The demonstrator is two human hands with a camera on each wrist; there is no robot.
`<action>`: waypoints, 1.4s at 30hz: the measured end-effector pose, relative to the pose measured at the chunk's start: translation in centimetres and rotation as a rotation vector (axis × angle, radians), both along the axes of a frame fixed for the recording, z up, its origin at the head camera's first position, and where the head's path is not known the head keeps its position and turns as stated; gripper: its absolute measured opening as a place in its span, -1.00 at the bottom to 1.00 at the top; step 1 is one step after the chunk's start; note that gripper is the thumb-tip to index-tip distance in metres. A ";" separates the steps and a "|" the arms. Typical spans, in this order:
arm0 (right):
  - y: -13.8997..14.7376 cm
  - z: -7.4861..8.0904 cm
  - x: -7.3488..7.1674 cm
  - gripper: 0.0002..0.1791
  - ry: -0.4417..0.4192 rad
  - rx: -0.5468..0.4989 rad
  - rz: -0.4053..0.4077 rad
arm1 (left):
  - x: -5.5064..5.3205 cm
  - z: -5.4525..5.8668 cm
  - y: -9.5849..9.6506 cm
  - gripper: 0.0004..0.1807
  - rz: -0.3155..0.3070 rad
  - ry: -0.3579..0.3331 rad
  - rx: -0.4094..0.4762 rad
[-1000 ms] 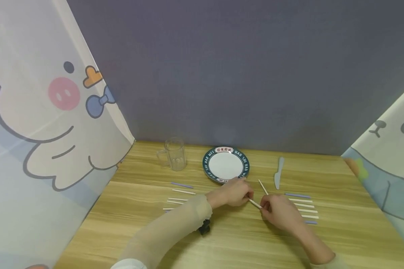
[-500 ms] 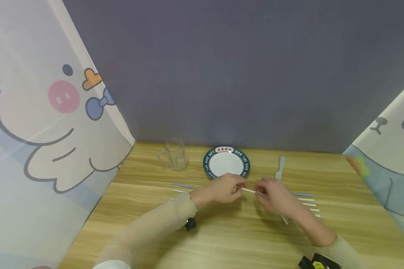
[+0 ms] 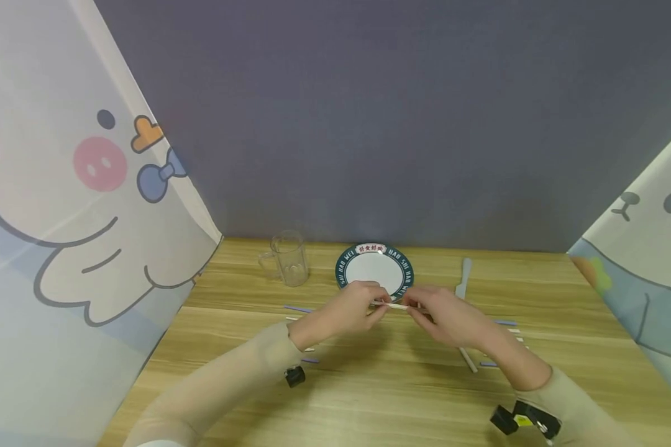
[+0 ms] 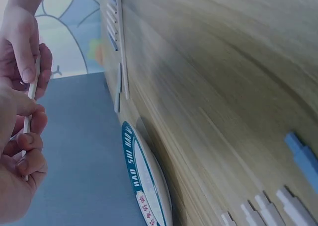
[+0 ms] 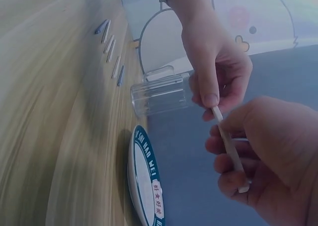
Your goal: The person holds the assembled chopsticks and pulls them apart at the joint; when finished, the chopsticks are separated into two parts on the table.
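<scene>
Level in the air, a thin white stick (image 3: 398,306) spans both hands, just in front of the plate's near rim. My left hand (image 3: 346,311) pinches its left end between thumb and fingers, and my right hand (image 3: 453,316) pinches the other end. In the right wrist view the stick (image 5: 231,149) runs along the curled right fingers, its end showing past them. The left wrist view shows the stick (image 4: 31,94) gripped by both hands, clear of the table. Behind them lies a round plate (image 3: 373,273) with a white centre and dark green lettered rim.
A clear glass mug (image 3: 292,259) stands back left. A pale knife (image 3: 464,278) lies right of the plate. A longer pale stick (image 3: 468,360) lies partly under the right hand. Short white and purple sticks lie in rows at both sides, including a purple stick (image 3: 297,308).
Both hands have lifted the white stick off the table and carried it left and back toward the plate. The sticks on the table, the plate, mug and knife stay put.
</scene>
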State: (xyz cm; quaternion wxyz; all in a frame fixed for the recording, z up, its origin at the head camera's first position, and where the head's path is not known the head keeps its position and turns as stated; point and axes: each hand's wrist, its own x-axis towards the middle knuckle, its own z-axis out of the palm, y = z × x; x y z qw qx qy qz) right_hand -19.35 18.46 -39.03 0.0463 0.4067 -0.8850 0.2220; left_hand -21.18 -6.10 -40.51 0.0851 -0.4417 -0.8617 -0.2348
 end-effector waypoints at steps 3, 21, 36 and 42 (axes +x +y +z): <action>-0.4 0.2 0.0 -0.85 -0.014 0.002 0.033 | 0.4 0.1 -0.2 -0.92 0.005 0.000 0.003; -1.0 0.0 0.2 -0.86 0.155 -0.026 0.032 | 0.6 0.8 -0.7 -0.88 -0.059 0.253 0.003; -0.9 0.3 0.1 -0.83 0.161 -0.040 0.069 | 0.6 0.7 -1.3 -0.88 -0.113 0.268 0.053; -0.9 0.2 0.0 -0.82 0.173 -0.051 0.100 | 0.7 0.8 -1.4 -0.89 -0.129 0.257 0.050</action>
